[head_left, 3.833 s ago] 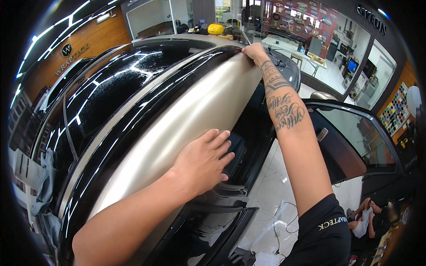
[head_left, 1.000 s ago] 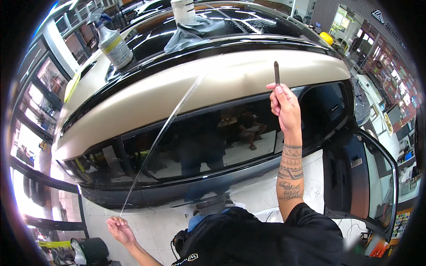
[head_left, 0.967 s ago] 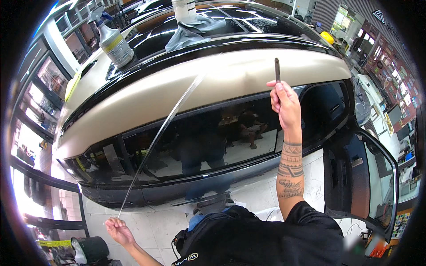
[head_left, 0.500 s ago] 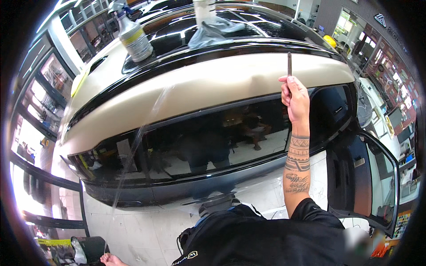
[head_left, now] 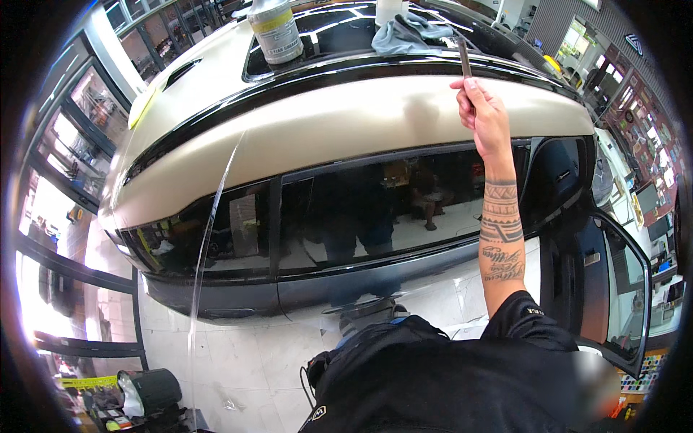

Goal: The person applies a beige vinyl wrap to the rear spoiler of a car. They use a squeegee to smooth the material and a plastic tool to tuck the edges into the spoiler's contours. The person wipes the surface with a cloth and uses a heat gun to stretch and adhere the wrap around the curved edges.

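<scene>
My right hand (head_left: 485, 115) is raised in front of the car's beige upper panel (head_left: 346, 112). Its fingers are closed around a slim, dark, bar-shaped tool (head_left: 463, 59), which points upward past the black roof edge. My left hand is out of the picture. A narrow strip of clear film (head_left: 208, 231) stretches from the beige panel across the dark side windows (head_left: 354, 206) and leaves the picture at the lower left.
On the roof stand a spray bottle (head_left: 276, 32) and a white container (head_left: 390, 10), with a grey-blue cloth (head_left: 411, 35) beside it. An open car door (head_left: 613, 289) juts out at the right. A black bin (head_left: 153, 390) stands at lower left on the pale tiled floor (head_left: 238, 361).
My right hand has risen with the tool, which now reaches the roof edge. My left hand, at lower left before, has left the picture. The film strip hangs more steeply.
</scene>
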The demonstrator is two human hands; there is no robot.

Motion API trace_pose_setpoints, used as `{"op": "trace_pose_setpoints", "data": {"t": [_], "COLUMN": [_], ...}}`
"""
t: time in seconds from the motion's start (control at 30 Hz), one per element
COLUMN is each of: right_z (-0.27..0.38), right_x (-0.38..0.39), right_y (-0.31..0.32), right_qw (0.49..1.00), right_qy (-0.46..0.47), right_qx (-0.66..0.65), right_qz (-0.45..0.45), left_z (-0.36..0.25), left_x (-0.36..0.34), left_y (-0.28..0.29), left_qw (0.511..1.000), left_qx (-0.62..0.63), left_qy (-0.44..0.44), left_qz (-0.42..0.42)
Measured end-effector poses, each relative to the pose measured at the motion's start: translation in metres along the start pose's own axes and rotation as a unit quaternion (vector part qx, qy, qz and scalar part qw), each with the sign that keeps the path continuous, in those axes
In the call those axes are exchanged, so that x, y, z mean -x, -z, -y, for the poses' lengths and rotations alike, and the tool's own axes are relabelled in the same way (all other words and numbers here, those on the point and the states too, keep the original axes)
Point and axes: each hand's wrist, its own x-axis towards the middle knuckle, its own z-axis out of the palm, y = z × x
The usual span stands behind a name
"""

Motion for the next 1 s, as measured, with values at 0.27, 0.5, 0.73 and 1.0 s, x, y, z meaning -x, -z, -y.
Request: {"op": "trace_pose_setpoints", "data": {"t": [0.27,0.5,0.73,1.0], "right_z": [0.005,-0.037,-0.054,-0.07], "right_x": [-0.032,-0.094,-0.107,-0.116], "right_y": [-0.057,-0.103,-0.126,-0.161], "right_qw": [0.996,0.942,0.91,0.89], "right_qy": [0.052,0.224,0.211,0.255], "right_qx": [0.044,0.245,0.347,0.367], "right_qz": [0.055,0.046,0.08,0.089], "left_z": [-0.092,-0.207,-0.209,-0.21], "left_x": [0.237,0.623,0.685,0.611], "left_y": [-0.225,-0.337,-0.383,-0.411], "left_qw": [0.857,0.637,0.687,0.62], "left_qx": [-0.071,0.099,-0.103,-0.116], "left_qy": [-0.458,-0.618,-0.62,-0.698], "left_qz": [0.226,0.45,0.363,0.338]}}
